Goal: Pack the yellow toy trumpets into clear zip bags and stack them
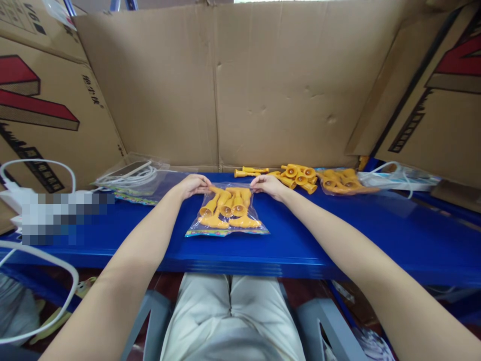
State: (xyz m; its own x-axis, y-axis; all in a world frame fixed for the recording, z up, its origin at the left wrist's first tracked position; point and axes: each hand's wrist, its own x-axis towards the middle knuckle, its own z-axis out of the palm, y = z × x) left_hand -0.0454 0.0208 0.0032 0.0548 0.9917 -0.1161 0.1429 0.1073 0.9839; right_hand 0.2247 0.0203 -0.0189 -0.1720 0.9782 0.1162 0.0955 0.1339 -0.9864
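A clear plastic bag (195,228) with a coloured strip along its near edge lies flat on the blue table (319,235) in front of me. Inside it are several yellow plastic horns (225,208), some with their flared ends toward me. My left hand (195,185) pinches the bag's far left corner between thumb and fingers. At the far right corner, my right hand (268,186) has its fingertips closed on the bag in the same way. Just behind my right hand is a pile of loose yellow horns (300,176).
Another bag of yellow horns (340,181) lies farther right, beside a white cable (393,164). Flat clear bags (137,188) and a coiled white cable (141,175) rest at the back left. Cardboard walls (281,90) enclose the table's back and sides.
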